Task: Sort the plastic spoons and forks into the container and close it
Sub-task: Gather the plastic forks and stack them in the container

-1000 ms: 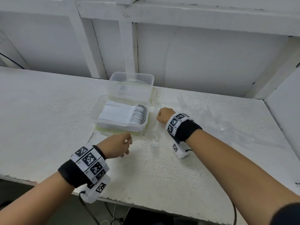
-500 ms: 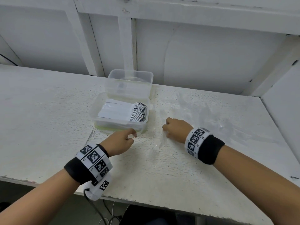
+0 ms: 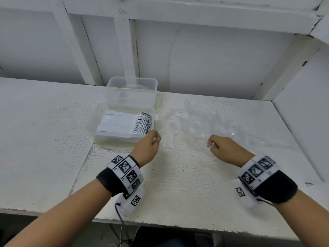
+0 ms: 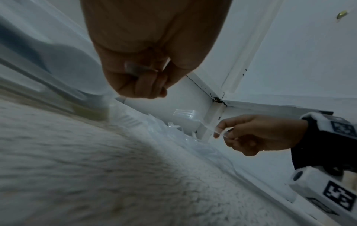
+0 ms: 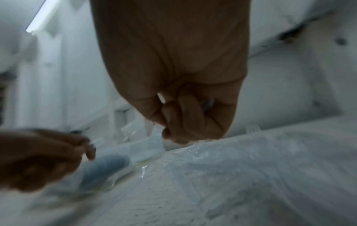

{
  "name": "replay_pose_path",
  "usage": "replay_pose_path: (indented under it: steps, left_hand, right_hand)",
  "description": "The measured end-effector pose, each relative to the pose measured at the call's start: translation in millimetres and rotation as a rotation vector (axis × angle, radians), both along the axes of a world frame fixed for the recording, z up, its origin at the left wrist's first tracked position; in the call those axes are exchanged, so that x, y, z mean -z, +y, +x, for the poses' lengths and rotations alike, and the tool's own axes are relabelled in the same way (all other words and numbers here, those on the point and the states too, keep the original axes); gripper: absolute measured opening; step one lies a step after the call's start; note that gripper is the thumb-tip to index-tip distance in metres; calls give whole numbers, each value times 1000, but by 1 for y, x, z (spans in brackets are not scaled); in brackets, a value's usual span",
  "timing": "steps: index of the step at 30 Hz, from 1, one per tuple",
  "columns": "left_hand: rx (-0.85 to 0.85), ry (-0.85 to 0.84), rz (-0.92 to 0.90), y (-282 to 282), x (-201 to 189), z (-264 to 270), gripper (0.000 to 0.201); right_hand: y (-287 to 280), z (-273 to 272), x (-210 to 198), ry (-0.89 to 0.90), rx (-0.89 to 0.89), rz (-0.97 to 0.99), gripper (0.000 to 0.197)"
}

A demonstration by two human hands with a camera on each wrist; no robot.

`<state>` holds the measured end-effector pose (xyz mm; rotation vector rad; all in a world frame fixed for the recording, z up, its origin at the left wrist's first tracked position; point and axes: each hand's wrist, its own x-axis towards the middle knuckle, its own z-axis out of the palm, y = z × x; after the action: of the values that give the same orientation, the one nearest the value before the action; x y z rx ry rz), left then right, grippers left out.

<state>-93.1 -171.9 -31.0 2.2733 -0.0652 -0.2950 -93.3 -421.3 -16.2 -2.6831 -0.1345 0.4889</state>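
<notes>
A clear container [image 3: 92, 124] stands at the back of the table with its lid [image 3: 131, 93] upright behind it. Inside lies a tight row of white utensils [image 3: 122, 123]. My left hand [image 3: 155, 139] is at the container's near right corner, its fingers curled round a clear plastic utensil [image 4: 133, 70]. To the right, my right hand [image 3: 211, 145] pinches another clear utensil [image 4: 219, 130] just above the table. Whether each is a spoon or a fork I cannot tell. Several loose clear forks and spoons [image 3: 195, 120] lie between and beyond the hands.
The white table [image 3: 44, 139] is bounded by a wall with white posts [image 3: 126, 56] behind and a side wall [image 3: 302, 113] at right. Clear plastic wrap [image 3: 258, 138] lies crumpled at the right. A single clear utensil [image 3: 176, 148] lies between my hands.
My right hand has drawn back from beside the container, to the right and toward me, holding a clear utensil. My left hand has edged forward to the container's near right corner.
</notes>
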Motion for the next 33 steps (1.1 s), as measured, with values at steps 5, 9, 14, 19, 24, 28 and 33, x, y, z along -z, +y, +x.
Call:
replay_pose_path:
  steps: [5, 9, 14, 19, 24, 28, 33]
  left_hand:
    - [94, 56, 281, -45, 10, 14, 30]
    - [199, 126, 501, -64, 12, 27, 30]
    - [225, 191, 542, -68, 16, 37, 28]
    - [187, 195, 391, -49, 6, 26, 32]
    - [43, 204, -14, -9, -16, 3, 25]
    - [-106, 112, -141, 30, -30, -3, 25]
    - [-250, 116, -256, 65, -40, 0, 23]
  right_hand:
    - [-9, -9, 11, 27, 446, 430, 16]
    - [1, -11, 13, 53, 505, 569, 23]
    - [9, -11, 14, 90, 502, 650, 26]
    - [13, 3, 9, 15, 472, 597, 22]
    - [30, 32, 9, -148, 166, 282, 19]
    - [57, 59, 14, -93, -91, 48, 33]
    - [88, 80, 18, -100, -458, -367, 38]
